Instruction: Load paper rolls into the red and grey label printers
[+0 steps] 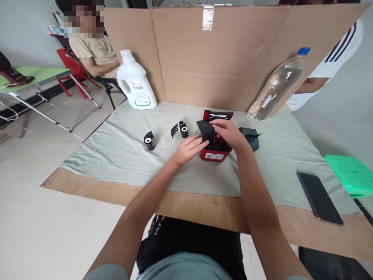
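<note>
A strip of black ribbon (pixel 206 131) stands curled up between my hands. My left hand (pixel 189 149) has its fingers closed on the strip's lower left edge. On the other side my right hand (pixel 229 133) is bent round, its fingertips closed at the strip's right edge, with part of the grip hidden. Right below is a small red printer (pixel 215 155) with a white label on its front and its lid raised. To the left, black ribbon rolls (pixel 184 132) with loose ends stand on the cloth, and another ribbon roll (pixel 149 143) lies farther left.
A dark grey piece (pixel 251 139) sits right of the printer. A phone (pixel 319 196) lies at the front right. A white detergent jug (pixel 136 83) and a clear bottle (pixel 275 89) stand before the cardboard screen (pixel 204 58). People are seated left and right beyond the table.
</note>
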Demonstrator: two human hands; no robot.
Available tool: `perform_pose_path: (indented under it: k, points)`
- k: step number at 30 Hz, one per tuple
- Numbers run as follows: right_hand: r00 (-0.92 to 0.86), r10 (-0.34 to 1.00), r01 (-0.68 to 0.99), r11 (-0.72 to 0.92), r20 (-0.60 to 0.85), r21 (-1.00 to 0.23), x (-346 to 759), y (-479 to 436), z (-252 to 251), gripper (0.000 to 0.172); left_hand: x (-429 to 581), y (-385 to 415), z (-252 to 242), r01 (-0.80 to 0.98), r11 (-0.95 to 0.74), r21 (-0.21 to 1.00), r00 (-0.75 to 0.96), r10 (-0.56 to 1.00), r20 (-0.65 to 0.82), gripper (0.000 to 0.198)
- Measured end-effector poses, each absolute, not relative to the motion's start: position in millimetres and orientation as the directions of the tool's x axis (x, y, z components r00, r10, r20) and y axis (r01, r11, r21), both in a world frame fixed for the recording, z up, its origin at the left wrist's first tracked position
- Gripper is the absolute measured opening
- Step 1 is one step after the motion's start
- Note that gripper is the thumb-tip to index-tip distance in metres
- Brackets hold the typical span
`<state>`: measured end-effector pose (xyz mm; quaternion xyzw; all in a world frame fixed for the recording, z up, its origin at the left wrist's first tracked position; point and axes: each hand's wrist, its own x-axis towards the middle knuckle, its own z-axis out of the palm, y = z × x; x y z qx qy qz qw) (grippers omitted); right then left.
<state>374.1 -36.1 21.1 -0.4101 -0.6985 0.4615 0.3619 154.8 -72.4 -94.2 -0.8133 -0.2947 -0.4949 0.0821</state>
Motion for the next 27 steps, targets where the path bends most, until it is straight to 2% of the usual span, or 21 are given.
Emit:
perform_pose_path:
  k: [5,9,12,16,22,27]
  points:
    - [-0.657,0.753,0.291,0.222,-0.026,-0.93,396.1,-36.6,24.0,0.03,166.3,-84.5,-83.4,0.55,-0.834,-0.042,0.441,0.247,0.863,0.032]
    - [-0.753,0.654,0.331,0.281,-0.073,-0.901,408.9,-35.8,28.6,0.033,165.7,-83.3,-84.1,0.553,-0.831,-0.059,0.477,0.258,0.84,0.028]
    - [-0.753,0.655,0.318,0.276,-0.065,-0.907,408.9,-33.6,29.3,0.036,163.9,-83.2,-84.9,0.583,-0.807,-0.094,0.493,0.26,0.83,0.025]
    - [-0.659,0.752,0.365,0.316,-0.003,-0.876,410.0,-30.1,28.4,0.039,165.0,-85.5,-84.2,0.606,-0.769,-0.201,0.498,0.17,0.85,0.02]
    - [-0.433,0.896,0.658,0.392,0.103,-0.643,412.7,-22.6,16.1,0.029,176.1,-88.8,-92.2,0.521,-0.848,-0.101,0.587,0.27,0.764,0.023]
    - [-0.405,0.908,0.763,0.399,0.105,-0.509,403.6,-16.3,-3.7,0.032,185.6,-89.9,-99.5,0.469,-0.883,-0.027,0.647,0.323,0.69,0.033]
